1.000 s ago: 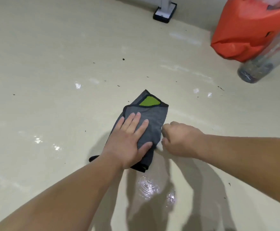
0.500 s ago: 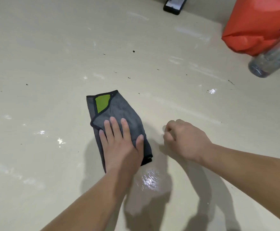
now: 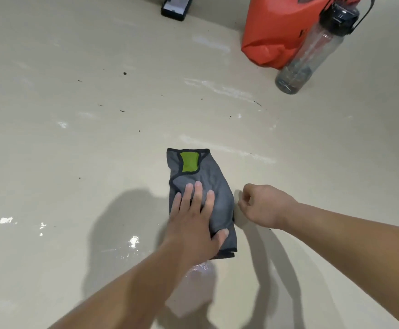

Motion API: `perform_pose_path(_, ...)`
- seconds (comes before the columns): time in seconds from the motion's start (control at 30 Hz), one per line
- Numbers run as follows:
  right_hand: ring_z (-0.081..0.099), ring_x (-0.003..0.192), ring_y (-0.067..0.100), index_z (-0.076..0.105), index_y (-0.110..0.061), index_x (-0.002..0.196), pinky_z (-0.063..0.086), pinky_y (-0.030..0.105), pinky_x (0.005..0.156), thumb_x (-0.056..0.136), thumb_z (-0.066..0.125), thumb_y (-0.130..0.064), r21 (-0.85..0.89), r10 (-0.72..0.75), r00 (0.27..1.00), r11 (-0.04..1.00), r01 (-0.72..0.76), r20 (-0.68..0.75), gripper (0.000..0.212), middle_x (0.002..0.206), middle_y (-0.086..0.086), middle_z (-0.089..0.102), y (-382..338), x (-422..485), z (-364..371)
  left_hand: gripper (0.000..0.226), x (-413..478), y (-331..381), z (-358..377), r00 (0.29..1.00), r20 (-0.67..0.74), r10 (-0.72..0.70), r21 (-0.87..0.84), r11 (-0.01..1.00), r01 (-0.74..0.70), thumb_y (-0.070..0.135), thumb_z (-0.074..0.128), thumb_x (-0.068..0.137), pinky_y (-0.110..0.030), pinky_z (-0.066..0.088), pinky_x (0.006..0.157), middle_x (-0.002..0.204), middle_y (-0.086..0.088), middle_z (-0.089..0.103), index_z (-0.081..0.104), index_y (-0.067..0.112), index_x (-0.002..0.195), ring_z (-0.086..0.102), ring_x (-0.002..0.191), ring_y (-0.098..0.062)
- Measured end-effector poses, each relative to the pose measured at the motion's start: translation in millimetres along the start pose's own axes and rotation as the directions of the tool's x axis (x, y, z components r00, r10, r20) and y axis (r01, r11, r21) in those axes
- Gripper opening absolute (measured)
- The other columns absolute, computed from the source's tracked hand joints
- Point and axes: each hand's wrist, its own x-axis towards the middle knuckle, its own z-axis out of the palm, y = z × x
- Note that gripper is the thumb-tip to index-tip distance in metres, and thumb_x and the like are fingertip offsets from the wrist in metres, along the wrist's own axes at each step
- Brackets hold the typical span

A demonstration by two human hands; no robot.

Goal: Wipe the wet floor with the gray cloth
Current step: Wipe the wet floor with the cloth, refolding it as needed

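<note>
A folded gray cloth [image 3: 208, 184] with black trim and a green patch lies flat on the cream floor [image 3: 75, 138]. My left hand [image 3: 193, 222] presses on the cloth's near half, palm down, fingers spread, thumb hooked over its right edge. My right hand [image 3: 262, 205] rests as a loose fist on the floor just right of the cloth, holding nothing. A shiny wet patch [image 3: 198, 269] glistens on the floor right below the cloth, partly under my left forearm.
An orange bag [image 3: 274, 32] and a clear water bottle [image 3: 307, 55] with a black cap stand at the far right. A black-and-white furniture foot [image 3: 176, 8] sits at the top. Small dark specks and faint wet streaks [image 3: 217, 86] dot the floor.
My left hand slid the cloth left and then back right toward my right fist, turning it as it went. The right fist stayed in place on the floor.
</note>
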Motion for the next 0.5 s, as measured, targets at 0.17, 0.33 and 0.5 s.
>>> perform_pose_path(0.17,0.061,0.092,0.025,0.053,-0.027,0.093,0.049,0.035,0.075,0.099,0.044,-0.043,0.076,-0.112,0.990,0.990,0.119,-0.085,0.019,0.095,-0.006,0.064,7.3,-3.2,24.9,0.082,-8.1,-4.7,9.2,0.995,-0.099,-0.009,0.037,0.999,0.012,0.067,0.030,0.096,-0.057,0.011,0.125,0.171,-0.015,0.013,0.022,0.020,0.163,0.006,0.159,-0.033)
perform_pose_path(0.33,0.061,0.082,0.024,0.055,-0.023,0.088,0.051,0.034,0.070,0.100,0.044,-0.039,0.110,-0.124,0.983,0.984,0.140,-0.136,0.023,0.085,-0.006,0.065,44.1,-24.8,38.5,0.081,13.1,42.7,18.7,0.991,-0.079,-0.107,0.027,0.994,0.109,0.061,0.021,0.098,-0.062,0.004,0.124,0.170,-0.024,0.005,0.016,0.013,0.164,-0.001,0.157,-0.041)
perform_pose_path(0.5,0.063,0.090,0.022,0.057,-0.026,0.090,0.055,0.036,0.079,0.100,0.041,-0.044,-0.041,-0.043,0.998,0.998,0.045,0.036,0.026,0.094,-0.006,0.064,110.4,-50.2,23.4,0.080,34.3,123.2,33.1,0.999,-0.040,0.031,0.013,0.999,-0.031,0.060,0.025,0.101,-0.060,-0.001,0.124,0.170,-0.023,-0.001,0.012,0.014,0.164,-0.006,0.157,-0.040)
